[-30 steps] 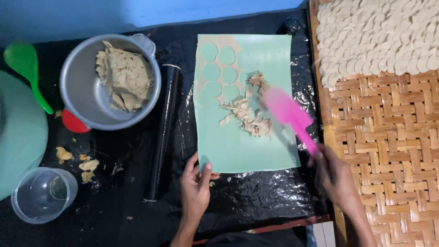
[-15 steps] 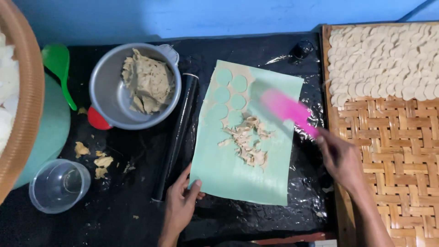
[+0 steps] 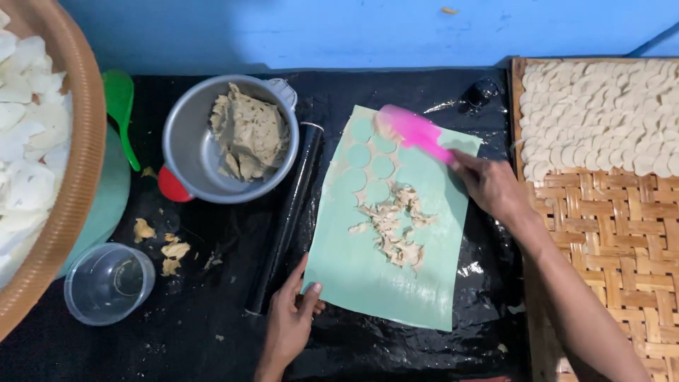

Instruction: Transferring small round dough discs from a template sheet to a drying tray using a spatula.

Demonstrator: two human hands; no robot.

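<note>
1. Left hand (image 3: 288, 322): fingers flat, unclenched, pinning green mat (image 3: 396, 283) at its near-left corner so it stays put on counter (image 3: 212, 332).
2. Right hand (image 3: 488, 185): fingers gripping pink scraper (image 3: 414, 131), blade at mat's far edge.
3. Dough scraps (image 3: 392, 226) lie mid-mat; pot (image 3: 212, 145) w/ dough sits left.

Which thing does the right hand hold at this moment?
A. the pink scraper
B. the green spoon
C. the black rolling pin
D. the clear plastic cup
A: the right hand grips the pink scraper over the top of the green mat, while the left hand presses the mat's lower left edge.
</note>
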